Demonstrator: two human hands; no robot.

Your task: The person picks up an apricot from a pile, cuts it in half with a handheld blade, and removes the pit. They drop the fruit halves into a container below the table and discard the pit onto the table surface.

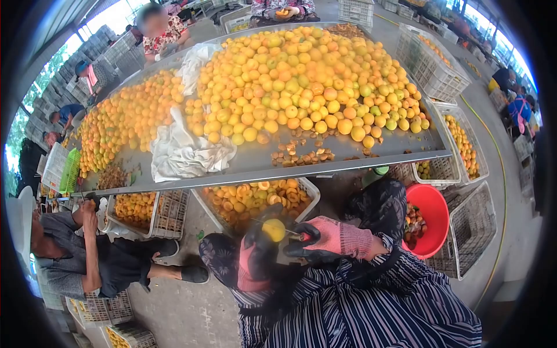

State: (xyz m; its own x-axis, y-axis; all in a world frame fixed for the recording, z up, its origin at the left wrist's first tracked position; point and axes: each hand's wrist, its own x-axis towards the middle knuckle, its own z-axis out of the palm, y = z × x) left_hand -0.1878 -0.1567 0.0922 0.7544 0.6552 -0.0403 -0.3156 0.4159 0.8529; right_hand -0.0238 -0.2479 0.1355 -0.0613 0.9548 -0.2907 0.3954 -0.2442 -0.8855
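Observation:
My left hand (259, 250), in a pink glove with dark fingers, is closed around a yellow apricot (274, 230). A matching glove covers my right hand (325, 238), whose fingers wrap the red handle of a small knife (304, 236). The thin blade points left, right at the fruit. Both hands are over my lap, just in front of a crate (313, 204) filled with orange apricot halves (249, 198). Dark fingertips partly hide the fruit.
A metal table (360, 163) bears a big heap of apricots (301, 81) and white cloths (188, 152). To my right stand a red bucket (436, 226) with dark scraps and a white crate (476, 226). On my left sits a co-worker (67, 243); more people work beyond.

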